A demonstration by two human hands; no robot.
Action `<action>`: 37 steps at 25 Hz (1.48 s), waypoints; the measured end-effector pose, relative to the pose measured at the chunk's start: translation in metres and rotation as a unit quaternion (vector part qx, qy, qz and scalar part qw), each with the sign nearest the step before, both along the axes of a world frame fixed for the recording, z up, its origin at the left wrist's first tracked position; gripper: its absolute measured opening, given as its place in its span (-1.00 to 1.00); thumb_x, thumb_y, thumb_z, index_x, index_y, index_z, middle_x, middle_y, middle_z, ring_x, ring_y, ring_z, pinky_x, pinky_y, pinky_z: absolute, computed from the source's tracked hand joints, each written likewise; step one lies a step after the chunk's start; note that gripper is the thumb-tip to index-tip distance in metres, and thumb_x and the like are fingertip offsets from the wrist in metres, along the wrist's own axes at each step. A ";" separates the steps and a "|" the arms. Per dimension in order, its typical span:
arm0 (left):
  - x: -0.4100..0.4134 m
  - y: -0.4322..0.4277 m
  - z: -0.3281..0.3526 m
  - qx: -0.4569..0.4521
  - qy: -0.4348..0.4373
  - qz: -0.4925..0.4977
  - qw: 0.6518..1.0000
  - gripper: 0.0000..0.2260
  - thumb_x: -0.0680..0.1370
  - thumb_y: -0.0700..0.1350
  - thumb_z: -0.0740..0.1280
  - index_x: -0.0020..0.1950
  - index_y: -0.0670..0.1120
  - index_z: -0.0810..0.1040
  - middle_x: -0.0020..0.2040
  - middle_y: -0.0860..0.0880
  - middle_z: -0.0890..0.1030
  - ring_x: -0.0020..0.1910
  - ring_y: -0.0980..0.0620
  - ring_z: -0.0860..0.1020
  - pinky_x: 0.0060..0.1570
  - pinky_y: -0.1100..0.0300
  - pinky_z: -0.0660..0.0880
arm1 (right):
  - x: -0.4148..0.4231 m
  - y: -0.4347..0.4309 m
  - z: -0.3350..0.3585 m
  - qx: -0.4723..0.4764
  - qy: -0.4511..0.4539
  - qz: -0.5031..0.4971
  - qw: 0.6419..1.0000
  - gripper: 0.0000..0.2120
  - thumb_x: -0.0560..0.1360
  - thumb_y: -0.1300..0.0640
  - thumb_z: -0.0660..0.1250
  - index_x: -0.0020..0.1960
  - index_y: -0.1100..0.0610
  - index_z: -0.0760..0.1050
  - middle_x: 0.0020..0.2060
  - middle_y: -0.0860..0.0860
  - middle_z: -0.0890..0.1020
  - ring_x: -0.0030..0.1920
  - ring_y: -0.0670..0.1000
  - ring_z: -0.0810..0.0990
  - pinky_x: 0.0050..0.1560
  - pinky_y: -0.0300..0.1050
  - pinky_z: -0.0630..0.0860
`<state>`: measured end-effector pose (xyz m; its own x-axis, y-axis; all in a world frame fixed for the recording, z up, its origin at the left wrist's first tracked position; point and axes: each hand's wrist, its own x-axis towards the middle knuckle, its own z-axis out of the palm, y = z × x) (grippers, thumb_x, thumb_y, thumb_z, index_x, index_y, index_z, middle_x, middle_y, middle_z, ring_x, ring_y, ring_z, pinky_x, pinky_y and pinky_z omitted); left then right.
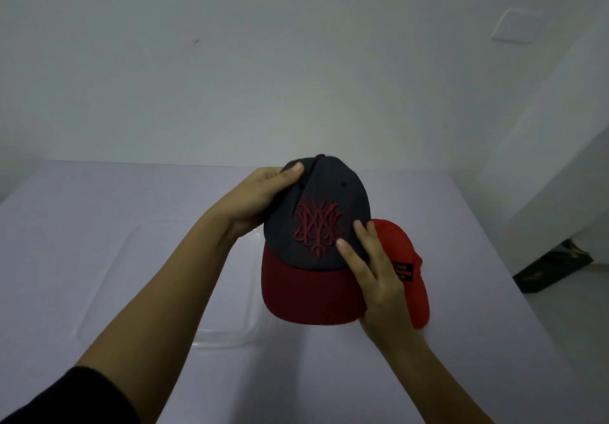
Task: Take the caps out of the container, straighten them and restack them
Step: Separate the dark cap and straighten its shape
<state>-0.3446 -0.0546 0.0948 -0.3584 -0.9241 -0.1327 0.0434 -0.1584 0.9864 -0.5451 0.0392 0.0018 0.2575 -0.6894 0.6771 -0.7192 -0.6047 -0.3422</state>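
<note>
two grips on the navy cap (pixel 324 192): my left grip (pixel 260 196) curled round its crown, my right grip (pixel 375 278) spread flat on its front. red cap (pixel 407 255) just right of it, clear container (pixel 224 338) left.

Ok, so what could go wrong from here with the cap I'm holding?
The left hand grips the crown of the navy cap, which may dent it instead of straightening it. The red cap sits just behind the right hand, so lowering the navy cap carelessly could nudge it or stack crooked.
</note>
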 end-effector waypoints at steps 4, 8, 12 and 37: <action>0.005 -0.001 -0.018 0.018 0.045 0.045 0.998 -0.81 0.55 -0.10 0.27 0.01 -0.16 0.63 -0.12 -0.08 0.71 -0.16 0.01 0.66 -0.15 0.22 0.61 | -0.015 0.006 -0.012 0.160 -0.044 0.079 0.983 -0.11 0.35 0.47 0.19 0.45 -0.25 0.08 0.45 -0.16 0.26 0.47 -0.07 0.23 0.38 -0.41 0.19; 0.002 0.005 -0.025 0.012 0.046 0.029 0.998 -0.81 0.58 -0.13 0.22 -0.02 -0.13 0.63 -0.17 -0.03 0.72 -0.21 0.06 0.67 -0.19 0.26 0.60 | -0.035 -0.013 0.011 0.337 -0.362 0.100 0.863 -0.42 0.45 0.17 0.33 0.33 -0.29 0.26 0.26 -0.31 0.45 0.34 -0.17 0.41 0.34 -0.23 0.37; -0.023 0.011 -0.026 -0.003 0.124 -0.017 0.992 -0.79 0.52 -0.09 0.21 0.03 -0.12 0.59 -0.14 -0.01 0.71 -0.17 0.08 0.66 -0.13 0.24 0.60 | -0.030 -0.049 0.043 0.523 -0.337 0.217 0.752 -0.15 0.05 -0.26 0.57 0.25 -0.03 0.38 0.15 -0.17 0.60 0.15 -0.16 0.58 0.06 -0.29 0.52; -0.034 -0.024 -0.195 0.131 -0.392 -0.028 0.910 -0.66 0.58 -0.01 0.20 0.27 -0.17 0.44 0.23 -0.17 0.53 0.17 -0.13 0.50 0.14 0.07 0.43 | -0.030 -0.097 -0.134 0.678 -0.138 -0.052 0.720 -0.44 0.30 0.17 0.53 0.24 0.16 0.44 0.15 0.08 0.59 0.09 0.05 0.58 0.08 -0.06 0.55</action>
